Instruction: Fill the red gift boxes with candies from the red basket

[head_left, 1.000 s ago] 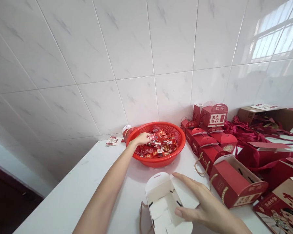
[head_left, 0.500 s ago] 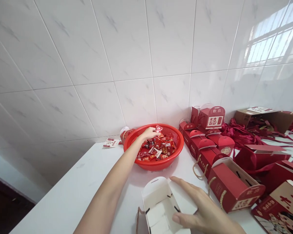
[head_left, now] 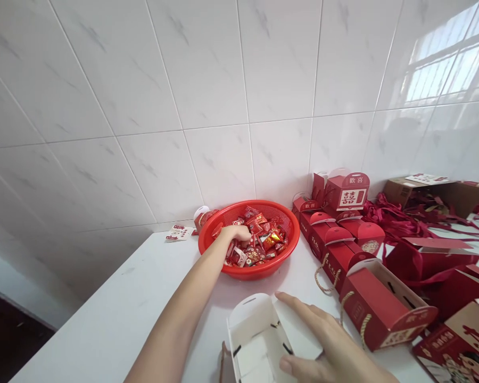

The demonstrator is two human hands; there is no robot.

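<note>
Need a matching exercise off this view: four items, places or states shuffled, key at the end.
1. left hand
2. right hand
3. red basket
4. brown cardboard box

A. near the wall, full of small wrapped packets
B. at the side flap of an open, white-lined box
C. farther right, printed card on top
D. down among the packets

Pairs: 1-D, 2-B, 3-A, 4-C

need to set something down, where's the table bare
Bare: the table between its left edge and the left arm, below the printed card; also a narrow strip between the red basket and open white box. Crowded: the right, with red boxes and ribbons.
</note>
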